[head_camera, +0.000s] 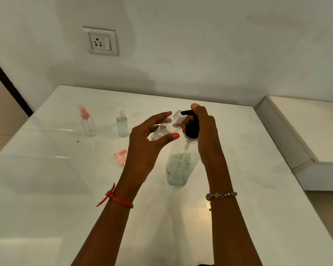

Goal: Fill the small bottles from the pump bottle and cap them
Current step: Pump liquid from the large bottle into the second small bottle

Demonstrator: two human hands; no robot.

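A clear pump bottle (179, 167) with a black pump head (191, 127) stands on the white table (238, 198), partly filled with pale blue liquid. My right hand (206, 131) grips the pump head, thumb on top. My left hand (148, 143) holds a small open clear bottle (164, 129) tilted, its mouth at the black nozzle. Its pink spray cap (120, 156) lies on the table to the left. Farther back stand a clear small bottle with a pink cap (87, 120) and a small bottle of blue liquid with a white cap (122, 124).
The table runs to a white wall with a power socket (102, 41). A lower white ledge (315, 135) adjoins the table on the right. A dark door frame edge (8, 81) shows at the left.
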